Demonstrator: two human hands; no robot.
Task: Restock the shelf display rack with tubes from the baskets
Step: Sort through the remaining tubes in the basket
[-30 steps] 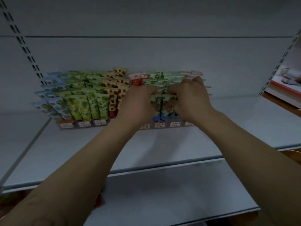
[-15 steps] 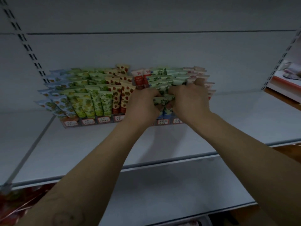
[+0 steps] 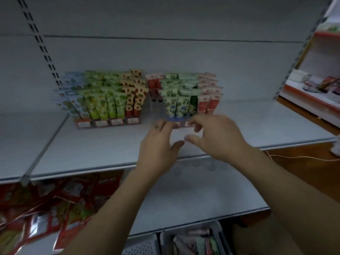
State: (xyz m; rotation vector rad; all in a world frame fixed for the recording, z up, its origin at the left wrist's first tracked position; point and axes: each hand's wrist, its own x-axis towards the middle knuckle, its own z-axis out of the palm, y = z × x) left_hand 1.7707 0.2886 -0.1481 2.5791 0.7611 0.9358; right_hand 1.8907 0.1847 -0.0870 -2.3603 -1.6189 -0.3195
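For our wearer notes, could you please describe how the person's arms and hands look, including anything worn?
The left forearm and right forearm are bare to the frame edge; no sleeves show. The left hand and right hand wear no gloves, and no watch, bracelet or ring is visible. A small dark mark sits on a left finger; blur hides what it is.

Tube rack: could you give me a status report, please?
Left hand and right hand open, empty. Clear tiered rack of patterned tubes nearly full; red-tube column short in front. Nothing blocking.
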